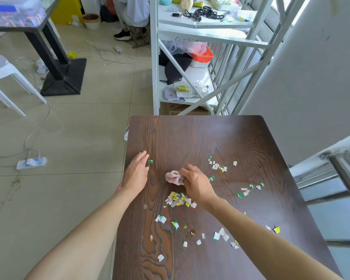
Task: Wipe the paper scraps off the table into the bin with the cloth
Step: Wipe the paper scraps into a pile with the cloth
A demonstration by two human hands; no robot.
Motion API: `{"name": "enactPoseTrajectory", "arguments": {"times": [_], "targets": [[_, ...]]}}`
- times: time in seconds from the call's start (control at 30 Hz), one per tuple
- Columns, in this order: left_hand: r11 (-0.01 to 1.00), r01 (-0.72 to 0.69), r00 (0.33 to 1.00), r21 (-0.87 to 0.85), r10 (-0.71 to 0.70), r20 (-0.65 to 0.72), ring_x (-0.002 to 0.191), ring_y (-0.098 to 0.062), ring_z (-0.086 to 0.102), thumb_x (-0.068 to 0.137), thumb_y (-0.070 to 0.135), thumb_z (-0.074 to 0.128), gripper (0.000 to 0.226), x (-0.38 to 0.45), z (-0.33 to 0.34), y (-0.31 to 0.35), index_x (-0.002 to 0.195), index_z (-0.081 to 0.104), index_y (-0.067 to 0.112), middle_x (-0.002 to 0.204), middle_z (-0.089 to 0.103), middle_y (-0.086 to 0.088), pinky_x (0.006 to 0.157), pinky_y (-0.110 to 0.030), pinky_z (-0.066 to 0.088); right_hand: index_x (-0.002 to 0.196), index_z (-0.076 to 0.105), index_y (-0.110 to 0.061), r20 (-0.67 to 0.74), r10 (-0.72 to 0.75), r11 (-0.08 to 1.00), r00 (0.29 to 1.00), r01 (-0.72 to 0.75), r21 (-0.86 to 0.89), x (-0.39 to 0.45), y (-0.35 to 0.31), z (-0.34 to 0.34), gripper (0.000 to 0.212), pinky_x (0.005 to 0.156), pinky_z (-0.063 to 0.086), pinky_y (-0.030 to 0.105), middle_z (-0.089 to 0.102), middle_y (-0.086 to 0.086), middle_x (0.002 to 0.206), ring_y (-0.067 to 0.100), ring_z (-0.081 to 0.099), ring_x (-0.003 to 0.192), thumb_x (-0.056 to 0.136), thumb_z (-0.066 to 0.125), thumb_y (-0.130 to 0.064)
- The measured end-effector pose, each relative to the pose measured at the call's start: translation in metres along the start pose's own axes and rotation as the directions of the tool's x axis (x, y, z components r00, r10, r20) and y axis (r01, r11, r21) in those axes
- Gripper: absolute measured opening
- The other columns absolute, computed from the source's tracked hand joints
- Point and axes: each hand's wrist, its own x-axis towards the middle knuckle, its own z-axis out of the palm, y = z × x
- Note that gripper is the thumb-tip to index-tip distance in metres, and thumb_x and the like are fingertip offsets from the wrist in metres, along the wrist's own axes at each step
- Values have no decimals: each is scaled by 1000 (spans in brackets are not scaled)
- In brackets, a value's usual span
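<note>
A dark wood-grain table carries several scattered white, green and yellow paper scraps. The densest pile of scraps lies at the table's middle, just below a crumpled pale pink cloth. My right hand grips the cloth from its right side and presses it on the tabletop. My left hand lies flat and open at the table's left edge, beside a single green scrap. More loose scraps lie to the right and near the front. No bin is visible.
A white metal shelf rack with bags and small items stands just beyond the table. A power strip and cables lie on the tiled floor at left, near a white stool and a black table base. A steel railing runs at right.
</note>
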Motion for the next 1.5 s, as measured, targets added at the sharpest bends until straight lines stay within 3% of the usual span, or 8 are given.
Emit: {"name": "enactPoseTrajectory", "arguments": {"times": [0.27, 0.4, 0.57, 0.93, 1.03, 1.13, 1.27, 1.5], "targets": [[1000, 18, 1000, 2, -18, -19, 140, -19, 28, 93, 8, 48, 46, -2, -1, 1, 139, 41, 7, 151, 35, -3, 113, -32, 24, 88, 62, -5, -316, 347, 926, 883, -375, -33, 37, 79, -61, 14, 67, 42, 41, 58, 17, 90, 37, 53, 88, 84, 48, -5], [1000, 20, 1000, 21, -20, -14, 140, -19, 29, 93, 9, 48, 46, 1, 3, 2, 139, 42, 7, 151, 35, -4, 113, -35, 25, 102, 66, -11, -258, 487, 848, 835, -522, -91, 39, 118, -68, 25, 74, 42, 42, 58, 18, 103, 39, 52, 100, 86, 48, -5], [999, 19, 1000, 49, -18, -9, 138, -22, 32, 92, 8, 48, 45, 2, 5, 5, 137, 44, 5, 149, 37, -6, 111, -38, 30, 104, 68, -11, -211, 453, 883, 866, -468, -26, 20, 93, -41, 31, 73, 44, 40, 59, 17, 99, 37, 53, 94, 79, 51, -1], [997, 36, 999, 66, -38, 34, 137, -27, 33, 90, 3, 49, 46, 2, 4, 9, 135, 43, -1, 148, 37, -12, 113, -40, 29, 89, 62, -9, -5, 78, 997, 997, -78, 10, -33, 34, -18, 20, 64, 45, 39, 56, 13, 85, 32, 54, 81, 80, 47, 1], [997, 34, 999, 76, -37, 35, 137, -27, 32, 91, 4, 48, 46, 2, 2, 11, 136, 42, 0, 149, 37, -11, 113, -40, 29, 87, 62, -8, -182, 208, 978, 961, -210, 13, -33, 64, -46, 19, 64, 47, 39, 58, 13, 85, 31, 55, 79, 79, 45, -5], [996, 33, 999, 82, -35, 28, 137, -27, 33, 92, 4, 48, 45, 2, 4, 11, 136, 42, 0, 149, 37, -11, 112, -41, 31, 90, 67, -6, -359, 403, 900, 842, -436, -10, -40, 110, -72, 27, 64, 46, 40, 60, 17, 87, 37, 56, 83, 76, 44, -8], [997, 34, 999, 76, -36, 20, 136, -28, 33, 92, 4, 47, 45, 2, 6, 10, 136, 42, -1, 148, 37, -12, 112, -41, 31, 103, 67, -9, -376, 622, 735, 686, -678, -20, -58, 152, -79, 28, 72, 45, 43, 59, 19, 101, 40, 53, 96, 83, 48, -1], [997, 38, 999, 71, -39, 19, 137, -28, 33, 92, 5, 48, 46, 1, 7, 10, 137, 41, 1, 149, 36, -11, 112, -43, 31, 99, 67, -10, -344, 583, 783, 736, -621, -2, -68, 100, -40, 28, 66, 43, 38, 61, 14, 99, 36, 55, 92, 77, 54, 3]]}}
